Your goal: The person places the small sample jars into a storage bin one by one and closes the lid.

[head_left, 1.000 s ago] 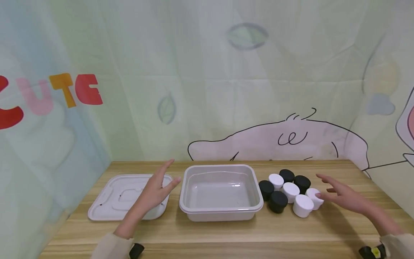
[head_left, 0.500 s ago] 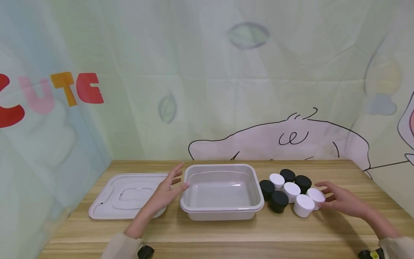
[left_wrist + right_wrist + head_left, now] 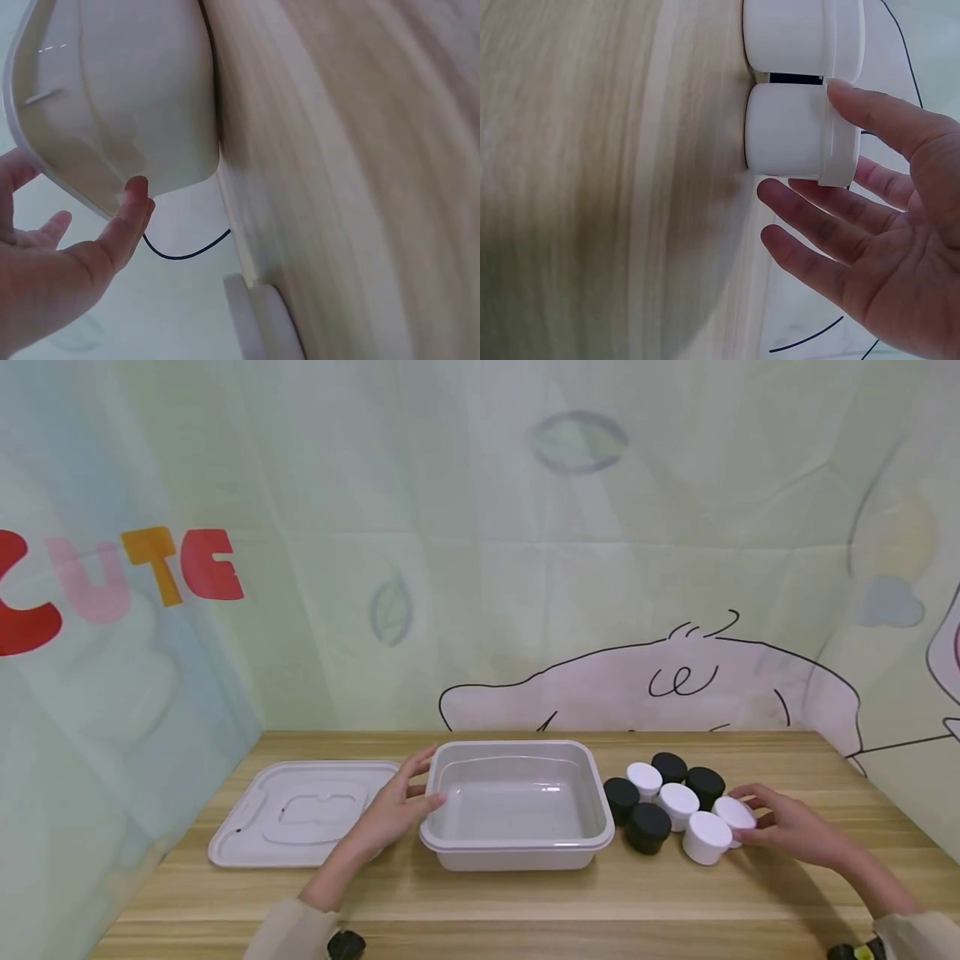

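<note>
A pale grey plastic container (image 3: 517,810) stands upright and uncovered in mid-table. At its left rim, my left hand (image 3: 393,814) hooks the thumb over the edge, with the fingers along the outer wall. The left wrist view shows a fingertip (image 3: 135,189) against that wall. Right of the container, several black and white lidded jars form a close cluster. My right hand (image 3: 795,827) holds its rightmost white jar (image 3: 735,814) between thumb and fingers. In the right wrist view, the thumb (image 3: 847,94) lies at that jar's lid; the lower fingers stay spread apart from it.
A flat pale lid (image 3: 300,814) lies left of the container, partly behind the left forearm. Another white jar (image 3: 707,838) stands right beside the held one, and a black jar (image 3: 648,828) stands near the container's right side. A printed cloth (image 3: 495,543) hangs behind the wooden table (image 3: 517,910).
My left hand has moved right from over the lid to the container's left rim. The right hand has moved left and closed in around the rightmost white jar.
</note>
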`<state>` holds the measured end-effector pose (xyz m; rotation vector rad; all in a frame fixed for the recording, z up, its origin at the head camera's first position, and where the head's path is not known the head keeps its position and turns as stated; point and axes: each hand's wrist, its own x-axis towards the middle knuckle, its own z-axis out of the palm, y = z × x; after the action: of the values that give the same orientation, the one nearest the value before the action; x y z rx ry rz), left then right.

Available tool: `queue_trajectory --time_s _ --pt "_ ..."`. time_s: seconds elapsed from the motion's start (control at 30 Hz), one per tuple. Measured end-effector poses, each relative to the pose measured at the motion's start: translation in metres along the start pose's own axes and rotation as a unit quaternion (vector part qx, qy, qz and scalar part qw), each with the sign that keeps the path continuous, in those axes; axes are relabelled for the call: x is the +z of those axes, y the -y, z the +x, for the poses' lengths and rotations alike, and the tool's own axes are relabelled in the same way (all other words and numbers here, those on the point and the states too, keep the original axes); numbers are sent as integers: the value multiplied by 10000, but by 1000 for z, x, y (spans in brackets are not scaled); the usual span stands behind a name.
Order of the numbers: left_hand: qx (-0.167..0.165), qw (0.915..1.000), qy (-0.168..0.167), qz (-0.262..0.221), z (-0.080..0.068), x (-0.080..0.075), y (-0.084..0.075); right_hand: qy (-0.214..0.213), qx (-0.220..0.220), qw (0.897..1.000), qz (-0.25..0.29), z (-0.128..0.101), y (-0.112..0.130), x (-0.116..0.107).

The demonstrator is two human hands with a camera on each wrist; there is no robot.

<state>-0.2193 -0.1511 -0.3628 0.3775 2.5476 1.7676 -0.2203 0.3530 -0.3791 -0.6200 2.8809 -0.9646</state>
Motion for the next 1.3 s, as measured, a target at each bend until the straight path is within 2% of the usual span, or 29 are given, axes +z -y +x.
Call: queue_trajectory --time_s 0.23,0.5,0.67,0.97,1.17,1.3 --pt "-199 9996 38 -176 1 3 3 -217 -237 9994 -122 -1 -2 0" --pt "-352 9994 48 -2 4 7 4 -720 -535 9953 -369 -6 -2 -8" --pt "-519 9986 90 -57 2 7 2 -913 -318 9943 -454 -6 7 -18" --pt "-716 9973 83 -142 2 7 1 -953 -425 9939 -351 2 32 -35" --pt "-716 9971 153 -201 1 6 0 -887 -347 9944 -461 12 54 -36" --pt "-737 9969 160 -206 1 7 0 -775 -506 9952 -309 20 67 -33"
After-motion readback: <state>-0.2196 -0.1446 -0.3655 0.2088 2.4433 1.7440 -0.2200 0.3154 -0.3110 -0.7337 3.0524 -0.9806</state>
